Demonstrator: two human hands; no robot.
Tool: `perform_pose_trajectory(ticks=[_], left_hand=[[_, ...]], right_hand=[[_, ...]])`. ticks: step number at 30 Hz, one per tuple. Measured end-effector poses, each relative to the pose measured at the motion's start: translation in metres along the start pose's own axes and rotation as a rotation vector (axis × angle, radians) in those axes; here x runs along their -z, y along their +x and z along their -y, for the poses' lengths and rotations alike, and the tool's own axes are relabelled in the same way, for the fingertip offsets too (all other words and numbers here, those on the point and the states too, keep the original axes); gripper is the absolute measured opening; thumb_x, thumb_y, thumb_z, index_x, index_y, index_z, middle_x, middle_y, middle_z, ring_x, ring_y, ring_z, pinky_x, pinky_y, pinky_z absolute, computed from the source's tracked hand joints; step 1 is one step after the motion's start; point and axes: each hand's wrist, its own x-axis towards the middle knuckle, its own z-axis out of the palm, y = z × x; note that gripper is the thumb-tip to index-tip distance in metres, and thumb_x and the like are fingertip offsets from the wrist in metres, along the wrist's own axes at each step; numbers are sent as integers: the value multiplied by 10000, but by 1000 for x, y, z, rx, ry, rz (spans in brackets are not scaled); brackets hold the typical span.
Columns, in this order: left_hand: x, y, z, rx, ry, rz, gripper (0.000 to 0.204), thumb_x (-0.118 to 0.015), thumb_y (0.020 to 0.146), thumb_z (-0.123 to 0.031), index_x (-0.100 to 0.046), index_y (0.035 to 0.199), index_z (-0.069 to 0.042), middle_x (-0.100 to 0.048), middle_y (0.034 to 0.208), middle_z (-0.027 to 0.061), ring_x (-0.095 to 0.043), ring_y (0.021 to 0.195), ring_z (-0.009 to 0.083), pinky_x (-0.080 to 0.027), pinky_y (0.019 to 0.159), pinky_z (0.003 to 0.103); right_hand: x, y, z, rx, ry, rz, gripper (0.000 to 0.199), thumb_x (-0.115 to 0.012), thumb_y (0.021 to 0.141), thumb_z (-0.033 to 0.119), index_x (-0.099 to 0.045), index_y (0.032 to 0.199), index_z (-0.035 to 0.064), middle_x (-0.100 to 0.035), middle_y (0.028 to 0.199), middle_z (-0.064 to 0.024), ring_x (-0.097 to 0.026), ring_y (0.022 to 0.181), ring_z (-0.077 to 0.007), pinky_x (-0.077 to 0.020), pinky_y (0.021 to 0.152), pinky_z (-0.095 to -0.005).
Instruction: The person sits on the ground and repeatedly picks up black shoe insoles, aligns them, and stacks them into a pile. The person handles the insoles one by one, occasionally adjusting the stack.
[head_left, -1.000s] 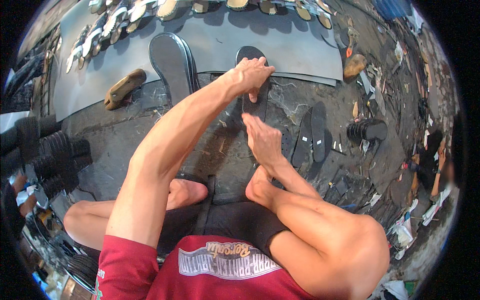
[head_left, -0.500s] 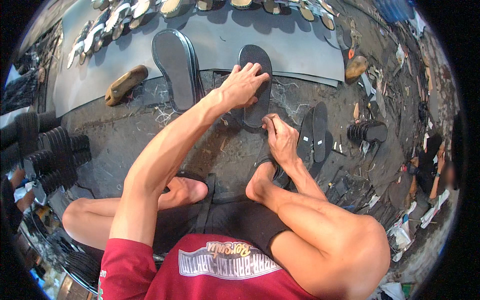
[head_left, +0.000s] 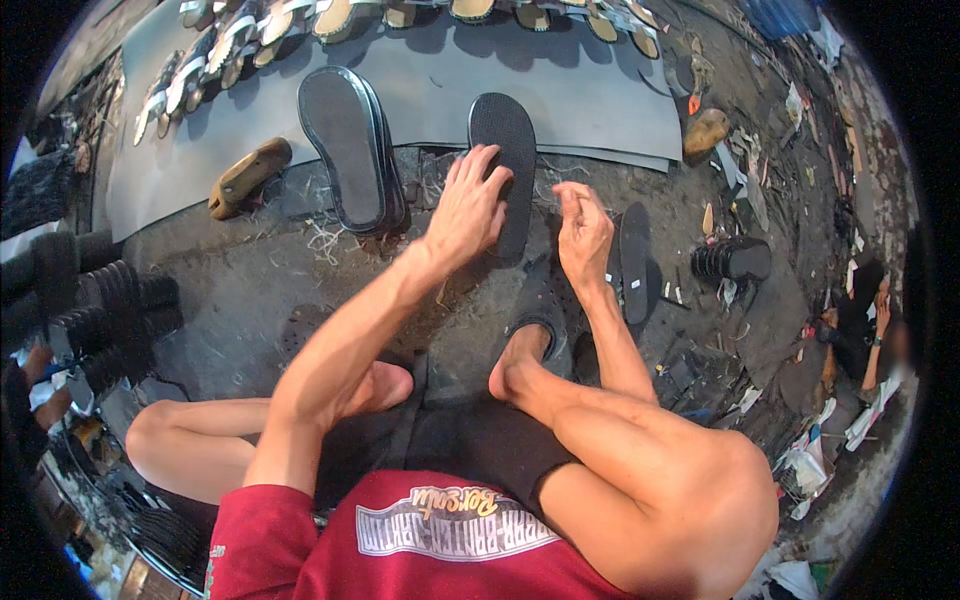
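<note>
My left hand [head_left: 468, 208] lies flat with spread fingers on a black textured shoe sole [head_left: 508, 160] resting on the dirty floor. My right hand [head_left: 582, 232] hovers just right of that sole with its fingers loosely curled; I see nothing in it. A second black sole [head_left: 634, 262] lies right of my right hand. A stack of larger black soles [head_left: 348, 150] sits to the left of my left hand. My bare feet and legs are folded under me.
A grey rubber sheet [head_left: 420, 90] spreads ahead with rows of soles [head_left: 300, 25] along its far edge. A wooden shoe last [head_left: 248, 176] lies at left. Stacked black soles [head_left: 100, 310] stand at far left, another small stack [head_left: 732, 260] at right. Another person [head_left: 870, 320] sits far right amid scraps.
My left hand slid back along the sole toward me. My right hand rose off the floor and moved right and forward, fingers curling.
</note>
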Motion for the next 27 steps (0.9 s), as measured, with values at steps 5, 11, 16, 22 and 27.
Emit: perform_pose_trajectory(ticks=[5,11,16,22,27], left_hand=[[-37,-43,-62,289,-410,-200,1299,-959,768,-215,-146,1743,57,-279,1754,352,-274,1649,513,-262,1363,557],[-74,-52,-63,389,-480,-385,1307,-932,788,-94,-75,1765,50,-319,1741,334,-348,1608,525,-310,1336,562],[-41,-51,-62,380,-338,-327,1200,-878,775,-25,-185,1753,29,-338,1736,322,-353,1614,510,-320,1343,541],[50,-39,-35,370,-28,-654,932,-829,757,-56,-473,1616,11,-504,1617,297,-479,1543,461,-372,1320,494],[86,-41,-4,591,375,-651,775,-823,804,-136,-585,1536,-50,-519,1607,300,-389,1571,509,-286,1326,592]], right_hand=[[-30,-13,-8,-101,14,29,339,-589,1175,289,-649,1345,2,-694,1090,-167,-681,952,-260,-563,858,-415],[-62,-9,26,-245,-94,86,916,-965,827,400,-481,1457,-56,-649,1321,-305,-659,1267,-486,-545,1051,-524],[-50,9,33,-274,-129,16,819,-953,800,370,-556,1374,-58,-634,1281,-270,-664,1172,-440,-563,1026,-519],[-13,6,37,-326,-16,-79,797,-963,797,355,-585,1377,-38,-597,1159,-170,-615,1035,-313,-555,934,-464],[-50,-18,53,-266,-132,-61,870,-961,795,322,-514,1450,-37,-579,1255,-243,-666,1115,-449,-578,965,-554]])
